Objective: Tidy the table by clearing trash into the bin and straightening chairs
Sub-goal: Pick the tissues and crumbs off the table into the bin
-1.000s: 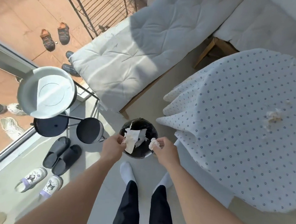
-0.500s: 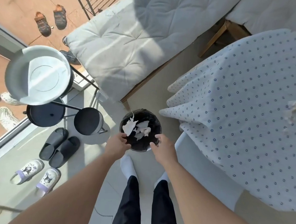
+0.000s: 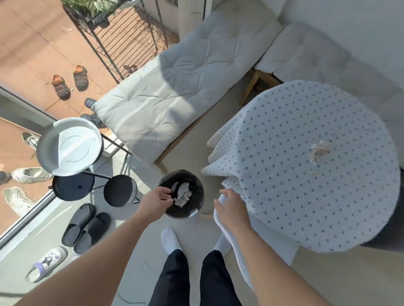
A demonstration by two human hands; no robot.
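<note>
Left hand (image 3: 156,198): my fingers loose, empty, over round black-lined bin (image 3: 197,188) rim.
Right hand (image 3: 230,207): open, empty, beside dotted white tablecloth (image 3: 289,181) edge.

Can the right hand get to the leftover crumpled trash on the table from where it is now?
Probably yes. The right hand is empty and open at the table's near edge, and nothing stands on the cloth between it and the crumpled trash. It lies toward the far side, so a forward lean may be needed.
</note>
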